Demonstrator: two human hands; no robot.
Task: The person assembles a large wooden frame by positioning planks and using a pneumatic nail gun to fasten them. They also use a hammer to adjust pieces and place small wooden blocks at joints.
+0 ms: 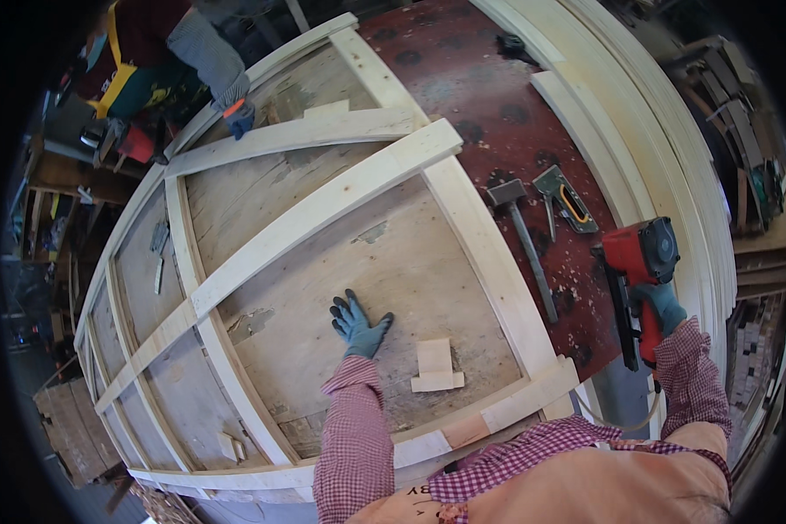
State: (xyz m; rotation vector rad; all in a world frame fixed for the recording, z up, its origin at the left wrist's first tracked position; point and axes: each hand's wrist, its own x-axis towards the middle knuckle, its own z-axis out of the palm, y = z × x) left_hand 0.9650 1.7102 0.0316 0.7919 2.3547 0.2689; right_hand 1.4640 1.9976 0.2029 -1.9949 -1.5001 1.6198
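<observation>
My left hand (358, 325), in a teal glove with dark fingertips, lies with its fingers spread on the plywood surface (393, 236) inside a timber frame (319, 208). My right hand (664, 306) grips a red and black nail gun (630, 249) by its handle, to the right of the frame's corner. The gun points downward, apart from the timber. Two small wood blocks (437, 362) sit to the right of my left hand. Between the frame and the nail gun, a hammer (533, 262) and a green hand stapler (569, 201) rest on the dark red tabletop (445, 70).
Long pale boards (620, 96) are stacked along the right. At the far left, a co-worker's gloved hand (240, 118) is at a loose-looking slanted board (293, 140). A small tool (159, 244) lies in a left compartment. Scrap wood (734, 113) is piled far right.
</observation>
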